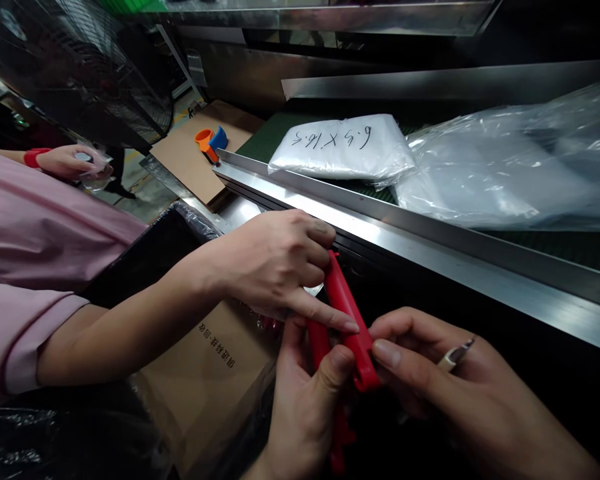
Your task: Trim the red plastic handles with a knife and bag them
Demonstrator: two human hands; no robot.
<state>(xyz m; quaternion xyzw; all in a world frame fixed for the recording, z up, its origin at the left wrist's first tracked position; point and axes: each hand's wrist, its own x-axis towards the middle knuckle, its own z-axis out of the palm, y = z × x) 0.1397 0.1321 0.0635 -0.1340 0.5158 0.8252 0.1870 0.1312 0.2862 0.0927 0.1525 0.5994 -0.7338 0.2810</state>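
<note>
My left hand (305, 407) is closed round long red plastic pieces (343, 300), its thumb pressed on one near the lower end. My right hand (450, 393) pinches that same end with thumb and forefinger, and a small beige-handled blade (455, 355) sticks out between its fingers. A co-worker's hand (275, 267) reaches in from the left on a bare arm with a pink sleeve. It grips the upper part of the red piece, forefinger stretched along it. The co-worker's other hand (70, 161), with a red wristband, holds a small wrapped thing at the far left.
A steel rail (430, 247) edges a green conveyor belt (273, 137) carrying a white bag pack (343, 147) with handwritten numbers and loose clear plastic bags (510, 167). Below my hands stands a cardboard box (205, 373) beside black plastic lining (155, 250). Orange and blue tape dispensers (211, 141) lie on cardboard; a fan (80, 67) stands top left.
</note>
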